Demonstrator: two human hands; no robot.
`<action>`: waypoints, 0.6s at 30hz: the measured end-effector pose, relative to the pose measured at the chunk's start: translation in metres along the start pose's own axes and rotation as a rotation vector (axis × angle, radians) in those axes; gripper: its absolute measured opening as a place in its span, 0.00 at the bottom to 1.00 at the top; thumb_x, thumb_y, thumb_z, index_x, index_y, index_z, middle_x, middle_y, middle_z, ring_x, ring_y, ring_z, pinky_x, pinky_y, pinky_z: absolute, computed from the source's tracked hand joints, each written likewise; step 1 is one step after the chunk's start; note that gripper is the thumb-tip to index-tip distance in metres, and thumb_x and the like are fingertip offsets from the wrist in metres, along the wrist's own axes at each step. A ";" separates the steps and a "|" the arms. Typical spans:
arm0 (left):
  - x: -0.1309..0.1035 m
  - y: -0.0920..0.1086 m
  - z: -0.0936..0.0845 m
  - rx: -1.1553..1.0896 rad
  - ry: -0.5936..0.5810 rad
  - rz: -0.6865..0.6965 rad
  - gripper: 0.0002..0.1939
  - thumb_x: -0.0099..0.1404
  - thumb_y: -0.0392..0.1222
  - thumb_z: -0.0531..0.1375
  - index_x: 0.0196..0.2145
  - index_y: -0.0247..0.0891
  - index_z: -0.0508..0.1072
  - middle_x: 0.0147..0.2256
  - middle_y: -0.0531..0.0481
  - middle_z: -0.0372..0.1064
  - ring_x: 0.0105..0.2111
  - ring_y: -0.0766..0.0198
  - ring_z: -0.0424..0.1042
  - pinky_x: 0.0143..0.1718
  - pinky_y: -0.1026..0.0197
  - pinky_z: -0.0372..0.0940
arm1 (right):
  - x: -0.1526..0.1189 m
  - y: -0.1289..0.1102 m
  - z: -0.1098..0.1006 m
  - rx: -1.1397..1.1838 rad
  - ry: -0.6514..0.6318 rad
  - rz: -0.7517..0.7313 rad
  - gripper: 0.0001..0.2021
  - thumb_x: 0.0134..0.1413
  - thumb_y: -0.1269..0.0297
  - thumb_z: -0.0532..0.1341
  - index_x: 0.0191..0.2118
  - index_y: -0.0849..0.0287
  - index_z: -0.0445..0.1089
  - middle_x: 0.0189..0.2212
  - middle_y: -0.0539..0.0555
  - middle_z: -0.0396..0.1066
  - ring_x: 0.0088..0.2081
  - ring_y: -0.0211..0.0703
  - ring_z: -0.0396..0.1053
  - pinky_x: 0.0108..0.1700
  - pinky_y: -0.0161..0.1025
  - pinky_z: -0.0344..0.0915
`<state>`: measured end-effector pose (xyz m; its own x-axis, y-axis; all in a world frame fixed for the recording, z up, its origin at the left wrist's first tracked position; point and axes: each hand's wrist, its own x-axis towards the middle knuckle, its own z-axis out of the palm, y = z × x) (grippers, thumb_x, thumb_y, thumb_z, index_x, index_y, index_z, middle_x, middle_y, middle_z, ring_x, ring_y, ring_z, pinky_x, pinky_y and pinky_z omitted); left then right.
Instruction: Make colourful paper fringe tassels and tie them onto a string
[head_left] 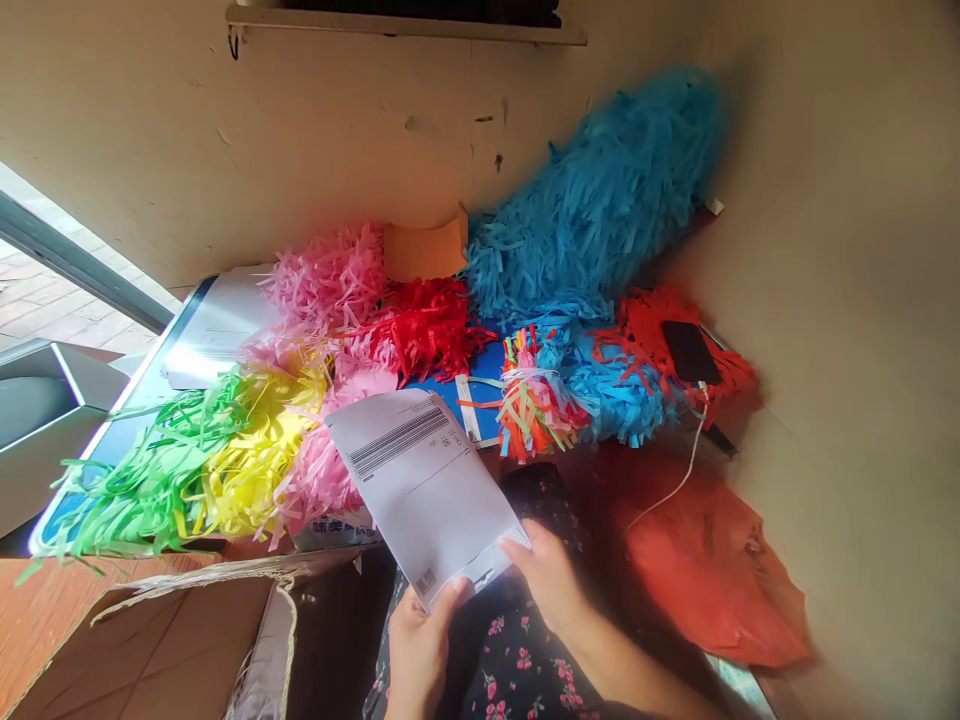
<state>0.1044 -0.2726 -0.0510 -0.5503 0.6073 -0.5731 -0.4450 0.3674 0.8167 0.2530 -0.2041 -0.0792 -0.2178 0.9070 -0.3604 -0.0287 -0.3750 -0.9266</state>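
Both hands, left (417,650) & right (551,580), grip printed sheet (424,485) by near edge.

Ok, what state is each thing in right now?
White printed paper sheet: held up, gripped at its bottom edge.
Left hand: pinching the sheet's lower corner.
Right hand: gripping the sheet's lower right edge.
Brown cardboard box: open.
Black phone: lying on orange shredded paper, white cable plugged in.
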 end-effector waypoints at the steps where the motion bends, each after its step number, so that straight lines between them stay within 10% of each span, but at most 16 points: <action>1: 0.001 -0.001 -0.002 0.022 -0.020 0.008 0.21 0.38 0.48 0.76 0.30 0.34 0.81 0.28 0.45 0.80 0.32 0.49 0.78 0.39 0.51 0.72 | 0.001 0.000 0.001 -0.008 -0.006 0.019 0.15 0.54 0.53 0.64 0.40 0.61 0.73 0.30 0.55 0.74 0.31 0.47 0.72 0.32 0.40 0.70; 10: 0.001 0.001 -0.015 -0.013 -0.123 0.073 0.23 0.43 0.51 0.75 0.35 0.35 0.81 0.34 0.44 0.81 0.36 0.50 0.78 0.41 0.54 0.72 | -0.010 -0.017 0.009 0.187 0.026 -0.045 0.20 0.53 0.45 0.65 0.38 0.60 0.74 0.33 0.57 0.76 0.33 0.49 0.72 0.36 0.43 0.70; 18: 0.003 0.049 -0.022 0.097 -0.173 0.178 0.20 0.47 0.56 0.72 0.29 0.35 0.78 0.24 0.50 0.74 0.26 0.62 0.70 0.30 0.62 0.66 | -0.011 -0.050 0.003 0.164 -0.264 -0.149 0.20 0.55 0.47 0.66 0.38 0.62 0.78 0.28 0.57 0.76 0.28 0.45 0.71 0.33 0.39 0.68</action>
<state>0.0656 -0.2681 -0.0137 -0.4814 0.7765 -0.4065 -0.2779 0.3046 0.9110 0.2539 -0.1962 -0.0286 -0.4442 0.8811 -0.1624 -0.2307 -0.2877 -0.9295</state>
